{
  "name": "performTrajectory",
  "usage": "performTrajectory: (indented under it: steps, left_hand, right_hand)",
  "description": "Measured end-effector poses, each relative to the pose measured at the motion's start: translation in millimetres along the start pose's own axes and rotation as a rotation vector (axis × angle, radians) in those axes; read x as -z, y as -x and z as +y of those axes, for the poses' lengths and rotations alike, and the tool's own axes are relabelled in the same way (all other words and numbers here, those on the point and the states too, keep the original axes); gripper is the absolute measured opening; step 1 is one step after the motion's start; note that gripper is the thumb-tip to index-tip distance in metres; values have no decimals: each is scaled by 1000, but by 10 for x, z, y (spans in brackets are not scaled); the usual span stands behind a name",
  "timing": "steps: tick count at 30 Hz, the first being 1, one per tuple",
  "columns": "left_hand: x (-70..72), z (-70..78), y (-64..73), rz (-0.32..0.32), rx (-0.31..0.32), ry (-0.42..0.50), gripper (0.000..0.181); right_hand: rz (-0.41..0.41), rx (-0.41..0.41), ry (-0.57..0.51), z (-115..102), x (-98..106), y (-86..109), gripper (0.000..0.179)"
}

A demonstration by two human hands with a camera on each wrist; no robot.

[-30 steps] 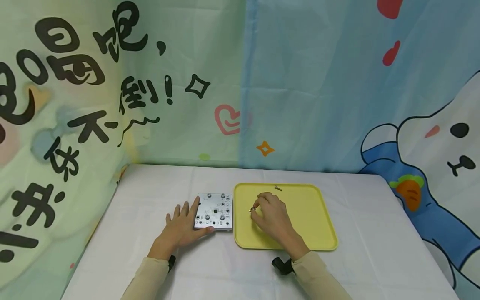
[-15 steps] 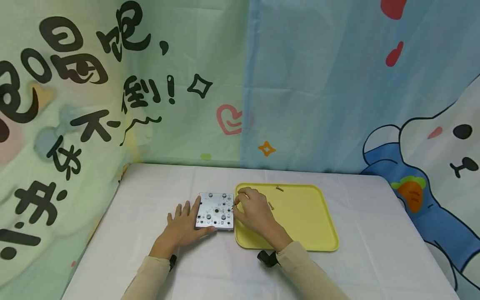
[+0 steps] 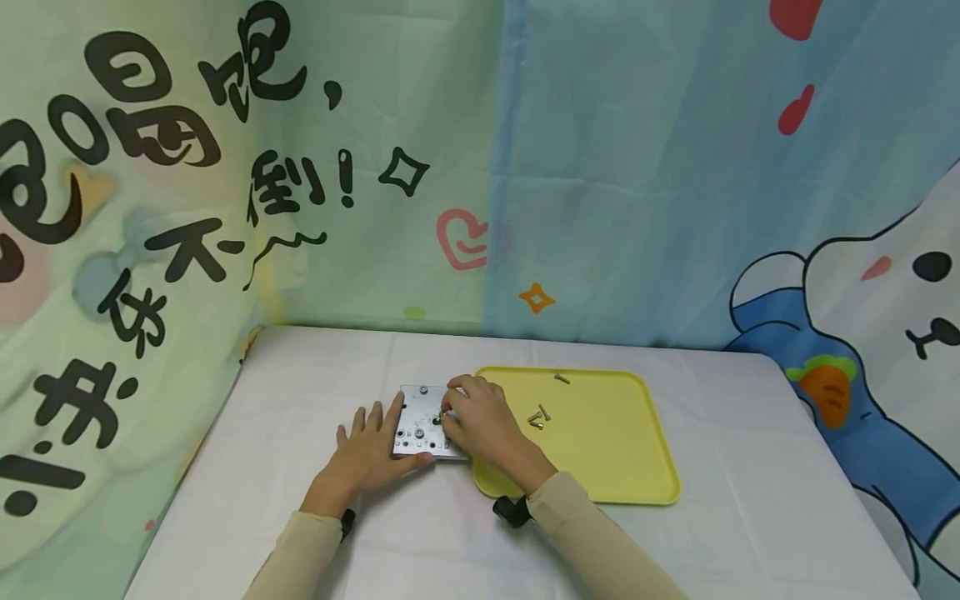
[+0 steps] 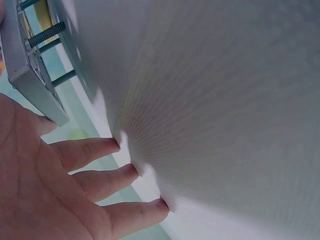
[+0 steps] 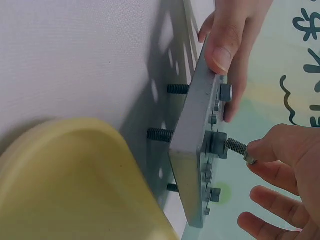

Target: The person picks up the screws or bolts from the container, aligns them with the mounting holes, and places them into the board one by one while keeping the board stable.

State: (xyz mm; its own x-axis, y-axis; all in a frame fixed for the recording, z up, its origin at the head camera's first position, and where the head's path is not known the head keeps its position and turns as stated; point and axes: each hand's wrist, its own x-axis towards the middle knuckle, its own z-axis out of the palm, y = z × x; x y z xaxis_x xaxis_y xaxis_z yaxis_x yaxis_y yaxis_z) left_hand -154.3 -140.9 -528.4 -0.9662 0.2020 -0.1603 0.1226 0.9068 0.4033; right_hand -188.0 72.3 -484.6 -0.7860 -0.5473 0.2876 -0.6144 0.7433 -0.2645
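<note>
Head view: a yellow tray (image 3: 600,454), corners rounded, contains several loose screws (image 3: 544,412); a metal plate (image 3: 411,418) sits alongside on the white-clothed desk (image 3: 757,483), printed curtain (image 3: 622,175) behind. Left wrist view: left hand (image 4: 55,182), grip wide, three fingertips on woven cloth (image 4: 225,125). Right wrist view: right hand (image 5: 292,167), narrow grip pinching a threaded screw (image 5: 237,146), tip beside a cylindrical bolt head (image 5: 219,145) on the plate.

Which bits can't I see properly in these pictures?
Head view: the right hand hides the right side of the metal plate.
Head view: the loose screws look too small to make out their threads.
Right wrist view: that hand partly hides the pinched screw, and the picture's edges cut off the yellow tray.
Left wrist view: the top edge cuts off the metal plate.
</note>
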Motion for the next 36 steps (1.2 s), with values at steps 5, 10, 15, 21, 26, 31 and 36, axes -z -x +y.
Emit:
performTrajectory:
  steps: [5,10,15,21,26,31,36]
  left_hand:
    - [6,-3,-6,-2,6,-5,112]
    - [7,2,-6,2,6,-10,112]
    - [6,1,-7,2,8,-9,112]
    - [9,-1,-4,1,10,-10,111]
    - [-4,2,-11,0,14,-17,111]
    - [-10,12,-8,-3,15,-15,112]
    - [4,19,12,-3,16,-5,113]
  right_hand:
    - [-42,-14,39,-26,-45,-48,4]
    - [-71,-35,53,-39,-82,-64,4]
    - [-83,-46,61,-62,-92,-62,5]
    - [-77,-42,75,-58,-84,-70,8]
    - [-61,-46,57,19,-41,-32,9]
    - [-34,-91,28,166,12,59,11]
    - [-9,-141,30,341,65,191,13]
